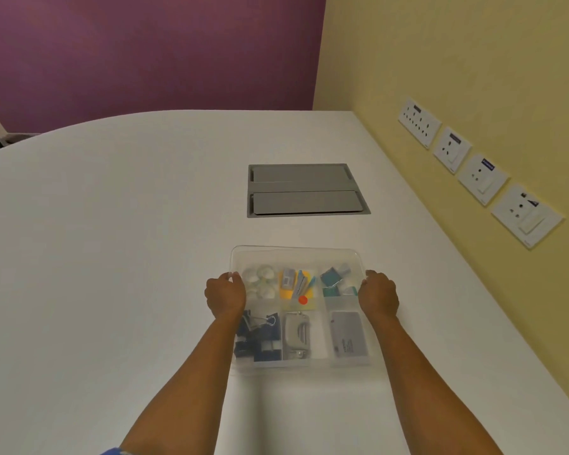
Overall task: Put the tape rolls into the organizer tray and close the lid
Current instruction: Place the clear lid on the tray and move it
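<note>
A clear plastic organizer tray [312, 367] sits on the white table in front of me. A clear lid [296, 254] lies over it, its far edge reaching past the tray. Several clear tape rolls [262, 282] lie in the far left compartment, seen through the lid. My left hand [225, 293] grips the lid's left edge. My right hand [378, 295] grips its right edge. Other compartments hold blue binder clips [260, 336], a grey hole punch [296, 336], a grey box [349, 336], yellow notes and teal items.
A grey cable hatch [306, 190] is set into the white table [112, 257] beyond the tray. The yellow wall on the right carries a row of white power sockets [480, 178]. A purple wall stands behind the table.
</note>
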The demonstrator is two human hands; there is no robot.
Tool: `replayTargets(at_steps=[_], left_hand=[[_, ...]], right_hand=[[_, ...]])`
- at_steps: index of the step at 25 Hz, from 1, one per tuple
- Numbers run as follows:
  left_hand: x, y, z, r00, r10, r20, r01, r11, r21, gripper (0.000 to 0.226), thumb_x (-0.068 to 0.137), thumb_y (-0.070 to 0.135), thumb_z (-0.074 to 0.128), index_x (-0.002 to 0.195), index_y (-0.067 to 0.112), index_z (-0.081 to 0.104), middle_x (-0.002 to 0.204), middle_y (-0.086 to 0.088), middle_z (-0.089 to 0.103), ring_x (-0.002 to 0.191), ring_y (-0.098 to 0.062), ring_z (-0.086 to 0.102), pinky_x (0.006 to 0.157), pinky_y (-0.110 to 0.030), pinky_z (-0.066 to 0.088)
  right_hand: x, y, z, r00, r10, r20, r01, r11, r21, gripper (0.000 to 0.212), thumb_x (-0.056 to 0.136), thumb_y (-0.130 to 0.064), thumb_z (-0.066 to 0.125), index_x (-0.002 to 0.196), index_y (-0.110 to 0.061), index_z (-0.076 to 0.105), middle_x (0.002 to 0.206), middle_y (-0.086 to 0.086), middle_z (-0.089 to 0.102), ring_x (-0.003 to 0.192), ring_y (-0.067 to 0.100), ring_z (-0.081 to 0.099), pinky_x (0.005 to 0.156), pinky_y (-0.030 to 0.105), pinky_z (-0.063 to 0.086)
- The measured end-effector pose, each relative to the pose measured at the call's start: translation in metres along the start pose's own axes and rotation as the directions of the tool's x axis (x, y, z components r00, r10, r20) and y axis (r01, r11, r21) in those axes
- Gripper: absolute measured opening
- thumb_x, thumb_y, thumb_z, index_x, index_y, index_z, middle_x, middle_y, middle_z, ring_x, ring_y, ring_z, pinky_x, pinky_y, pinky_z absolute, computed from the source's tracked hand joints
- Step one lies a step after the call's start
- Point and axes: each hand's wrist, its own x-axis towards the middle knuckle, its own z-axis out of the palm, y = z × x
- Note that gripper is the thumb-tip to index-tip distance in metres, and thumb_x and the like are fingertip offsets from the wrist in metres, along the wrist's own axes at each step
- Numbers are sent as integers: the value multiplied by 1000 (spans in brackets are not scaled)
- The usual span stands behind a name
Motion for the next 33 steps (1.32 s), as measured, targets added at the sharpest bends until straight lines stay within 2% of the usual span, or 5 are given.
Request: replayTargets(at_steps=[5, 8, 20, 26, 33], left_hand=[[8, -5, 5, 1000, 5, -8, -4, 996, 91, 41, 98, 34, 41, 126, 8, 57, 132, -20, 53, 118, -37, 53, 101, -49, 46], [15, -1, 8, 1000, -13, 3, 13, 995, 103, 41, 99, 35, 39, 126, 8, 56, 134, -20, 51, 120, -37, 52, 102, -48, 44], [64, 31, 22, 982, -172, 73, 184, 955, -231, 34, 97, 19, 51, 122, -3, 59, 129, -21, 59, 118, -38, 55, 100, -41, 44], [70, 28, 31, 978, -202, 52, 208, 938, -279, 33, 96, 21, 52, 120, -1, 61, 127, -19, 60, 117, -35, 55, 100, -39, 44], [87, 26, 26, 903, -385, 191, 427, 860, -279, 47, 88, 30, 63, 119, -3, 52, 126, -21, 57, 116, -35, 54, 101, -40, 44]], right_hand=[[12, -5, 1, 999, 46, 9, -46, 999, 17, 32, 100, -18, 46, 127, -3, 56, 126, 16, 62, 113, 31, 60, 93, 38, 52], [27, -8, 5, 995, 86, 51, -94, 981, 169, 35, 102, -20, 41, 130, -3, 53, 132, 17, 58, 119, 33, 57, 98, 39, 49], [83, -21, 23, 958, 243, 154, -288, 812, 508, 35, 101, -19, 44, 120, 5, 60, 129, 22, 60, 118, 38, 56, 102, 40, 45], [94, -22, 33, 944, 279, 174, -328, 752, 572, 38, 100, -25, 46, 123, 1, 60, 131, 18, 60, 119, 34, 56, 103, 37, 44], [106, -20, 38, 874, 402, 272, -485, 708, 514, 53, 93, -45, 52, 114, 3, 57, 123, 22, 61, 113, 36, 58, 100, 40, 46]])
